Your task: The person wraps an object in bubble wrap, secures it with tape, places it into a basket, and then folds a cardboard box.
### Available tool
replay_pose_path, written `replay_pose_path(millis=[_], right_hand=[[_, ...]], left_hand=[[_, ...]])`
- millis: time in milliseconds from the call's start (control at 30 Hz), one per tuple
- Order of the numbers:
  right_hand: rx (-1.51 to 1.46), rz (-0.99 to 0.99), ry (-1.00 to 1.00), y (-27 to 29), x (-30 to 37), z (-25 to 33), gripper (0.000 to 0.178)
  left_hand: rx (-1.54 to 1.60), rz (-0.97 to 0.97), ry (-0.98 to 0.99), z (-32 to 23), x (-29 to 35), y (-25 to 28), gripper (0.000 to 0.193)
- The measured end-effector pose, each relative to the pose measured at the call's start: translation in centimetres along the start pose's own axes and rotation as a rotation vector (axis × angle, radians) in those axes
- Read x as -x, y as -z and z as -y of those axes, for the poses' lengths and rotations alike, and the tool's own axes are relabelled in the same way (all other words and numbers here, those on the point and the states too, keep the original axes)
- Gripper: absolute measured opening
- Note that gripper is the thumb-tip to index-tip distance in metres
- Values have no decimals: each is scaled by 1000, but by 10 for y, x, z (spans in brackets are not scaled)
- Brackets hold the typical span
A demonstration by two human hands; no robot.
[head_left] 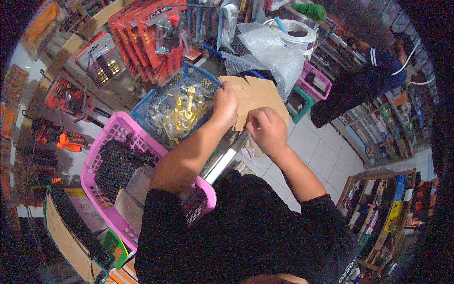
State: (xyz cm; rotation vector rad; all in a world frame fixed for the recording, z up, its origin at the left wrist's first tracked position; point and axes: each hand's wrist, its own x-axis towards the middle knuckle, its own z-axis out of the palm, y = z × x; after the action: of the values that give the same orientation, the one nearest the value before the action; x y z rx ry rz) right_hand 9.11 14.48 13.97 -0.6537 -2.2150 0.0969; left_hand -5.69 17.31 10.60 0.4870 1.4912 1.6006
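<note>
brown cardboard (262, 94) at the blue basket (202, 71)'s right edge
left hand (225, 105) gripping it; right hand (268, 129) curled, grip unclear

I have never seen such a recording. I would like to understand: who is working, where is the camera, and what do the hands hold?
There is no machine: these are a person's bare hands. The picture comes from a head-worn fisheye camera looking down, so straight edges bend. The left hand grips a brown cardboard piece by its left edge; the right hand is at its lower edge. To the left, a blue basket holds clear packets with gold-coloured items; a pink basket stands nearer the body.
</note>
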Motion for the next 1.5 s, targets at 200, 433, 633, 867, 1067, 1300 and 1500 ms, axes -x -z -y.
replay_pose_path(millis=[200, 433, 633, 867, 1067, 1300, 1500], right_hand=[[18, -21, -20, -3, -1, 6, 21], [-17, 51, -35, -11, -7, 0, 21], [46, 187, -47, -12, -13, -3, 20], [8, 148, 0, -14, -19, -13, 22], [-198, 88, -82, -11, -28, -20, 12], [-280, 55, -18, -7, -24, -28, 12], [-221, 56, -15, -11, -20, -22, 16]], left_hand=[[48, -50, 7, 5, -6, 5, 52], [13, -90, 53, 6, -12, 11, 54], [-80, -157, -16, 6, -12, 11, 56], [-231, -140, -217, -12, 7, 9, 57], [-297, -171, -174, -20, 5, 16, 57], [-164, -176, -160, -19, 1, 15, 57], [-205, -234, -162, -21, 4, 13, 57]])
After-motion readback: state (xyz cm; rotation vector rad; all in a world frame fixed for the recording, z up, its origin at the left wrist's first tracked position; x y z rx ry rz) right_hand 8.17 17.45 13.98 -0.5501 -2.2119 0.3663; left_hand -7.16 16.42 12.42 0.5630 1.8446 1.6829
